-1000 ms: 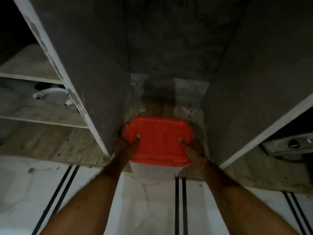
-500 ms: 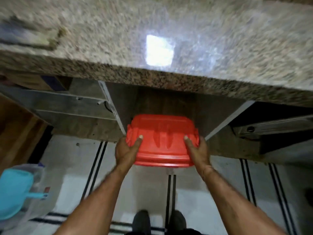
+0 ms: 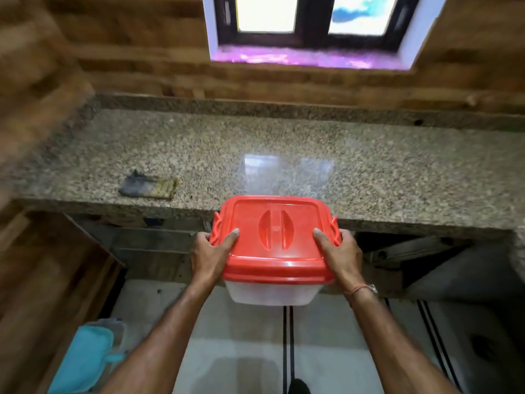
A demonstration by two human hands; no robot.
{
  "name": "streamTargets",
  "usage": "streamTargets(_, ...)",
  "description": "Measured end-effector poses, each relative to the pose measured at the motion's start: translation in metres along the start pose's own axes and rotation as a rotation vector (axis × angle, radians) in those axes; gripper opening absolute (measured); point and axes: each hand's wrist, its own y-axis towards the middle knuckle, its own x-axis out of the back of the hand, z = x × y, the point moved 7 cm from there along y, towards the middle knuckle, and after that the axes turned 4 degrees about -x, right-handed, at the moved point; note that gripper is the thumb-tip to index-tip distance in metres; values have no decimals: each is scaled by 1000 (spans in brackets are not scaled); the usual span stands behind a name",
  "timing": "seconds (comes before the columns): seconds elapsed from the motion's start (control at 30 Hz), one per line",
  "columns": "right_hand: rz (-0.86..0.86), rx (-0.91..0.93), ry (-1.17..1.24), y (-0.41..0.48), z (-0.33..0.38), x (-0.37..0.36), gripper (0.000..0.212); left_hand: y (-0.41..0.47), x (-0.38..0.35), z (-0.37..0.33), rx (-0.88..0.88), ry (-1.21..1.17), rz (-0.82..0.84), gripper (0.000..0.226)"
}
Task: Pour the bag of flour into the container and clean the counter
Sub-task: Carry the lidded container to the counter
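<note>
Two hands [image 3: 208, 255] [image 3: 345, 255], red-lidded translucent container [image 3: 274, 237], speckled counter [image 3: 284, 155]

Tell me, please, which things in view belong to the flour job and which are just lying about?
Job:
- container, clear, with red lid on, held by left hand and right hand
- counter
- cloth on the counter, probably for wiping

No flour bag is in view.

Lying about:
- turquoise item on the floor
- window
</note>
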Motion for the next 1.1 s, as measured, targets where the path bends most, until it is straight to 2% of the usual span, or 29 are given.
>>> streamTargets(0.1,-18,66,42,8,57,25,46,10,14,-64,-86,-122,45,74)
streamTargets(0.23,-71,132,100,36,114,49,53,33,17,-141,-204,-130,9,67)
streamTargets(0.4,-106,174,201,96,149,63,59,78,-16,-205,-243,-139,-14,77)
streamTargets(0.5,-122,174,220,154,166,70,62,114,-53,-237,-264,-128,-14,70)
streamTargets(0.63,-126,173,164,232,184,69,58,169,-103,-256,-235,-137,-5,70)
streamTargets(0.8,-103,148,43,293,185,53,53,211,-144,-244,-178,-130,28,67)
streamTargets(0.97,-75,73,29,326,172,36,48,239,-164,-243,-165,-105,72,61)
streamTargets(1.1,-103,45,-29,349,182,36,50,264,-174,-258,-179,36,131,60)
